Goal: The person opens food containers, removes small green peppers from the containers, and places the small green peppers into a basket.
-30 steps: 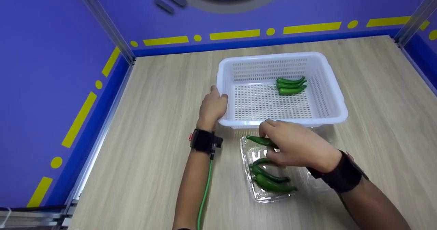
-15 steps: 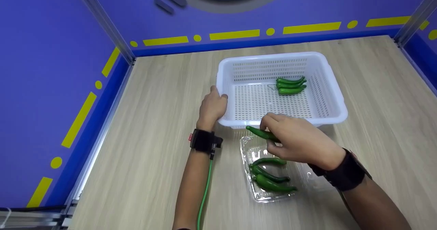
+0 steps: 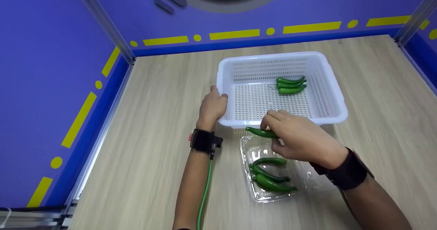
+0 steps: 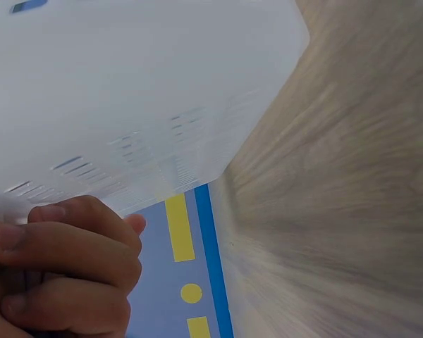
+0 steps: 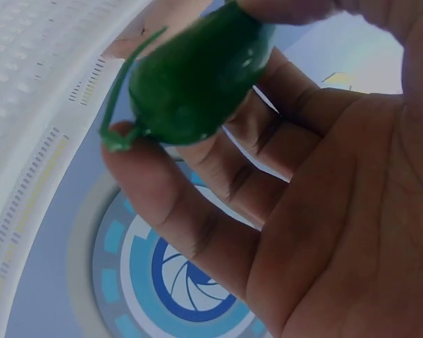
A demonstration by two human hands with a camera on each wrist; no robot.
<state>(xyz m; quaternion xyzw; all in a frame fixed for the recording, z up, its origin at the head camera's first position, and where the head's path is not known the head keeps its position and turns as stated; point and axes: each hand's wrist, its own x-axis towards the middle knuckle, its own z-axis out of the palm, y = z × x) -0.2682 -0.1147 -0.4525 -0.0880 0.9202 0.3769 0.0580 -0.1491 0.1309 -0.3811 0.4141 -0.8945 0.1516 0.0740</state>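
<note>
My right hand (image 3: 302,139) pinches a green chili pepper (image 3: 258,132) between thumb and fingers, just off the near rim of a white slotted plastic basket (image 3: 336,86). Seen from the right wrist, the pepper (image 5: 197,77) has a thin curved stem. Beneath that hand lies a clear plastic clamshell box (image 3: 252,190) holding three green peppers (image 3: 273,184). Three more peppers (image 3: 290,86) lie side by side at the right of the basket floor. With curled fingers, my left hand (image 3: 213,105) grips the basket's left rim; the left wrist view shows its fingers (image 4: 77,246) against the basket wall.
Everything stands on a wood-grain table (image 3: 153,137). Blue panels (image 3: 239,21) with yellow marks close off the back and sides. A green cable (image 3: 205,192) runs along the left forearm from its black wrist strap (image 3: 203,141).
My right hand has raised the pepper from over the box a little toward the basket's near rim, uncovering more of the top pepper in the box. The left hand stays put.
</note>
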